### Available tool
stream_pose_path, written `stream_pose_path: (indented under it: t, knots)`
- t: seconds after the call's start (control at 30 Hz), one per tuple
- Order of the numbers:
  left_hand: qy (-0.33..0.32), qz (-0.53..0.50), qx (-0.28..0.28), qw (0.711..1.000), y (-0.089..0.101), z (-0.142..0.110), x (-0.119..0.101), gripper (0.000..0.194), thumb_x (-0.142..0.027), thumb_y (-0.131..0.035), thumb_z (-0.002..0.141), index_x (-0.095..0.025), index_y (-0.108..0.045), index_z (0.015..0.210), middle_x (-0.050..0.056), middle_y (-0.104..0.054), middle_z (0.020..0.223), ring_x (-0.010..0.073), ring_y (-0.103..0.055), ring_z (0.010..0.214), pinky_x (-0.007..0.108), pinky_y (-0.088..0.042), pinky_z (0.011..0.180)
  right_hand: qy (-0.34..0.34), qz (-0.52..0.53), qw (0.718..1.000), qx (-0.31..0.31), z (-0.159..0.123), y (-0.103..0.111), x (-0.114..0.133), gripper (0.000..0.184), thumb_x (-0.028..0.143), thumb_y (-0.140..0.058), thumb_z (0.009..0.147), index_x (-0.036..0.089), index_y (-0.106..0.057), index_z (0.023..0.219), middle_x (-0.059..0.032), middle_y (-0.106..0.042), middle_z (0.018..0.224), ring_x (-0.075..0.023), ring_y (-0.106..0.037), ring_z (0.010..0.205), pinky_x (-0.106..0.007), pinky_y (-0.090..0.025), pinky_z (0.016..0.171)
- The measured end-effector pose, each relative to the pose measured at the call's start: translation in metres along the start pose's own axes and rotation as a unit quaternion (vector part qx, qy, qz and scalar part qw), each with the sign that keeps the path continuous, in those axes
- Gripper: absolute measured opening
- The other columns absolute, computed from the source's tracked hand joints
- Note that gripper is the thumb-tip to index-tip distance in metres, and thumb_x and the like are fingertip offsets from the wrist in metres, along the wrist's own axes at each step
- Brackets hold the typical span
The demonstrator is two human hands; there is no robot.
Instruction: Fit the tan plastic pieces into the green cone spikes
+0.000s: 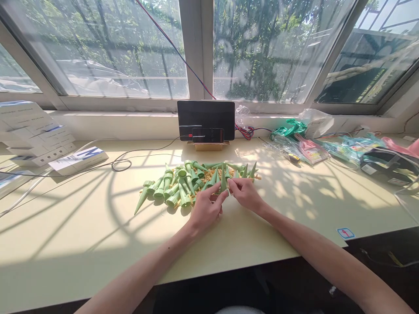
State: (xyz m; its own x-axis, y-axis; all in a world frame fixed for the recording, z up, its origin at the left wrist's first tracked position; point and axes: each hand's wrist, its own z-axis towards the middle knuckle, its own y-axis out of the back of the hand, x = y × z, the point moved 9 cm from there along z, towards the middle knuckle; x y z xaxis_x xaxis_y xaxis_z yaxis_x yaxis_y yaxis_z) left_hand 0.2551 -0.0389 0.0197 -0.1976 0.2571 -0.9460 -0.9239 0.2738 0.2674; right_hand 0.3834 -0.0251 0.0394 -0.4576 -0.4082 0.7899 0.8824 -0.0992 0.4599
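Note:
A heap of green cone-shaped plastic spikes (182, 188) lies on the table, some on their sides and some point up. Small tan pieces (209, 173) are scattered among them. At the heap's front right, my left hand (207, 206) has its thumb and fingers closed around the base of an upright green spike (223, 178). My right hand (245, 192) is right beside it, fingertips pinched together close to that spike. Whatever lies in this pinch is too small or hidden to make out.
Behind the heap, a black tablet (206, 112) and a phone (208, 135) lean on a small stand. White boxes (78, 159) are stacked at left, with cables (121, 165) nearby. Plastic bags (310, 150) and a black item (388, 165) lie at right. Windows rise behind.

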Motion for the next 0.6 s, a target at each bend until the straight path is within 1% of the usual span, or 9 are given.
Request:
stream_pose_path:
  t: [0.07,0.13,0.2,0.27,0.37,0.47,0.6]
  knots:
    - [-0.001,0.008,0.000,1.000,-0.0001,0.0001,-0.0015,0.040,-0.049,-0.058,0.092,-0.016,-0.074,0.107,-0.003,-0.057,0.052,0.0096,-0.049,0.036,0.022,-0.043,0.039,0.006,-0.001,1.000,-0.001,0.0000,0.0002,0.0012,0.049,0.045,-0.042,0.096,0.020,-0.042,0.054,0.0017,-0.042,0.050,-0.0106,-0.036,0.049,-0.027,-0.030,0.051]
    - [0.001,0.011,0.000,1.000,0.0002,0.0006,-0.0015,0.039,-0.050,-0.058,0.092,-0.015,-0.075,0.101,-0.003,-0.057,0.052,0.0099,-0.050,0.037,0.023,-0.043,0.040,0.011,-0.003,1.000,-0.002,0.0001,0.0005,0.0022,0.048,0.044,-0.042,0.096,0.020,-0.042,0.054,0.0015,-0.043,0.050,-0.0107,-0.036,0.049,-0.027,-0.029,0.051]
    - [0.005,0.008,-0.005,1.000,0.0015,0.0011,-0.0005,0.039,-0.048,-0.060,0.091,-0.015,-0.074,0.107,-0.002,-0.060,0.057,0.0095,-0.051,0.039,0.022,-0.044,0.041,0.016,-0.008,1.000,-0.003,0.0003,0.0009,0.0030,0.047,0.043,-0.042,0.095,0.020,-0.042,0.055,0.0018,-0.042,0.050,-0.0107,-0.036,0.049,-0.027,-0.029,0.051]
    - [0.011,-0.002,-0.008,1.000,0.0023,0.0013,0.0016,0.042,-0.046,-0.062,0.090,-0.017,-0.071,0.119,-0.001,-0.062,0.063,0.0092,-0.051,0.040,0.022,-0.044,0.040,0.020,-0.013,1.000,-0.002,0.0005,0.0012,0.0035,0.046,0.042,-0.042,0.095,0.020,-0.042,0.055,0.0022,-0.041,0.049,-0.0107,-0.036,0.049,-0.027,-0.029,0.052]
    - [0.013,-0.018,0.003,1.000,0.0003,0.0010,0.0034,0.049,-0.043,-0.061,0.090,-0.018,-0.065,0.133,-0.003,-0.058,0.058,0.0100,-0.049,0.040,0.023,-0.046,0.039,0.019,-0.014,1.000,0.002,0.0010,0.0009,0.0035,0.046,0.041,-0.042,0.096,0.020,-0.043,0.055,0.0023,-0.041,0.049,-0.0106,-0.037,0.048,-0.027,-0.029,0.052]
    - [0.005,-0.018,0.007,1.000,-0.0009,0.0004,0.0024,0.049,-0.042,-0.060,0.092,-0.018,-0.064,0.134,-0.004,-0.055,0.053,0.0105,-0.048,0.039,0.023,-0.046,0.040,0.015,-0.014,1.000,0.002,0.0010,0.0014,0.0036,0.047,0.041,-0.041,0.096,0.020,-0.043,0.055,0.0023,-0.041,0.049,-0.0105,-0.037,0.048,-0.027,-0.029,0.052]
    - [-0.006,-0.001,0.002,1.000,-0.0006,0.0003,-0.0018,0.042,-0.041,-0.060,0.092,-0.019,-0.068,0.127,-0.002,-0.059,0.060,0.0087,-0.049,0.040,0.021,-0.043,0.041,0.012,-0.010,1.000,0.000,-0.0005,0.0019,0.0033,0.046,0.039,-0.042,0.096,0.019,-0.043,0.055,0.0021,-0.042,0.050,-0.0104,-0.037,0.049,-0.027,-0.030,0.052]
